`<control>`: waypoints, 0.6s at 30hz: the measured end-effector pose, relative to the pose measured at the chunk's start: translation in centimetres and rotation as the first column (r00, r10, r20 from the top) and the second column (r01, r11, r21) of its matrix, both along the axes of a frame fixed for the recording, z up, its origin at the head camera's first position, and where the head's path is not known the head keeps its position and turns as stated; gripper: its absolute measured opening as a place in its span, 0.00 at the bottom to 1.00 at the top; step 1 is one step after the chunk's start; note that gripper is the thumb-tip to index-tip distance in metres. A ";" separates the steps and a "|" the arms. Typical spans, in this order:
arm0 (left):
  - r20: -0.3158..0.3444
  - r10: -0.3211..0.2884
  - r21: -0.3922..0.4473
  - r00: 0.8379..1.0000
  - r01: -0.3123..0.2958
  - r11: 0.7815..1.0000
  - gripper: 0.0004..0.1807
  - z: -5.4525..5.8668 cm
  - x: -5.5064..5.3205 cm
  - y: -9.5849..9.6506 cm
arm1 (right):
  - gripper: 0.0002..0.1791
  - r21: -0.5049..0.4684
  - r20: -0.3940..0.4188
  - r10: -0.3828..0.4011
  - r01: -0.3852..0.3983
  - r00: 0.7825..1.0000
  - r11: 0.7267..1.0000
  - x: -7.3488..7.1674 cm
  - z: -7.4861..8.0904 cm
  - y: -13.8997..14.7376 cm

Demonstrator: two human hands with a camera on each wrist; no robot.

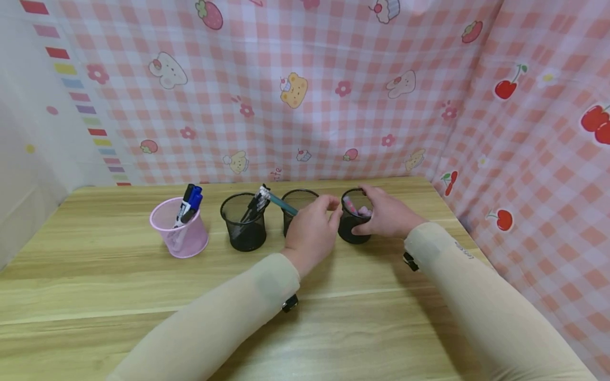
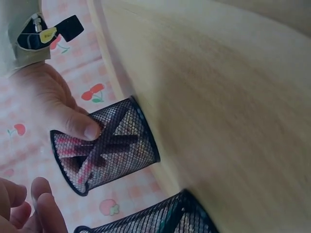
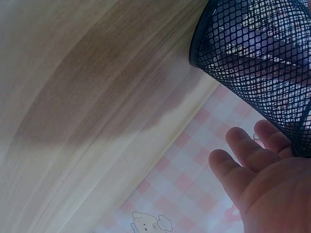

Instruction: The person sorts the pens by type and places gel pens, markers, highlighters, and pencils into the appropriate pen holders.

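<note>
My right hand (image 1: pixel 388 214) grips the rightmost black mesh pen cup (image 1: pixel 351 232), its thumb on the near side. In the right wrist view, several of its fingers (image 3: pixel 243 165) stretch beside the mesh wall. Pink and pale items (image 1: pixel 350 205) stand in this cup; the left wrist view shows stick shapes through the mesh. In front of another black mesh cup (image 1: pixel 300 191) is my left hand (image 1: pixel 312 233), hiding most of it. Its fingers are loosely bent, with nothing visible between them. A teal pen (image 1: pixel 282 203) leans out of that cup to the left.
Farther left stands a black mesh cup (image 1: pixel 245 235) with several black pens (image 1: pixel 254 206). At the row's left end a pink mesh cup (image 1: pixel 188 243) holds black and blue markers (image 1: pixel 190 203). The wooden table (image 1: pixel 119 307) meets a checked curtain (image 1: pixel 286 132) behind and at right.
</note>
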State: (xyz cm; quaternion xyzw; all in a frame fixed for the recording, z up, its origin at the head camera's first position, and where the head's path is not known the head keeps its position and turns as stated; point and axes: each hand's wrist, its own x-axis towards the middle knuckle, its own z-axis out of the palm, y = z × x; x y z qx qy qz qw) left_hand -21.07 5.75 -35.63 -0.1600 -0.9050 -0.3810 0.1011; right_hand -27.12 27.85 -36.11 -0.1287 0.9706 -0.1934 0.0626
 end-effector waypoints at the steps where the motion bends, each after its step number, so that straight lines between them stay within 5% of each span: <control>1: 0.005 -0.009 -0.009 1.000 0.009 1.000 0.17 0.2 0.2 -0.2 | 0.65 0.000 -0.001 0.000 0.000 1.000 1.000 0.0 0.0 0.0; 9: 0.046 -0.063 -0.059 0.997 0.065 0.996 0.19 1.3 1.3 -2.1 | 0.63 -0.001 -0.005 0.005 -0.005 1.000 1.000 0.0 0.0 0.0; 18: 0.179 -0.017 -0.252 0.984 0.062 0.966 0.22 1.9 2.4 -5.0 | 0.66 0.009 -0.014 0.013 -0.013 1.000 1.000 -0.1 0.0 0.0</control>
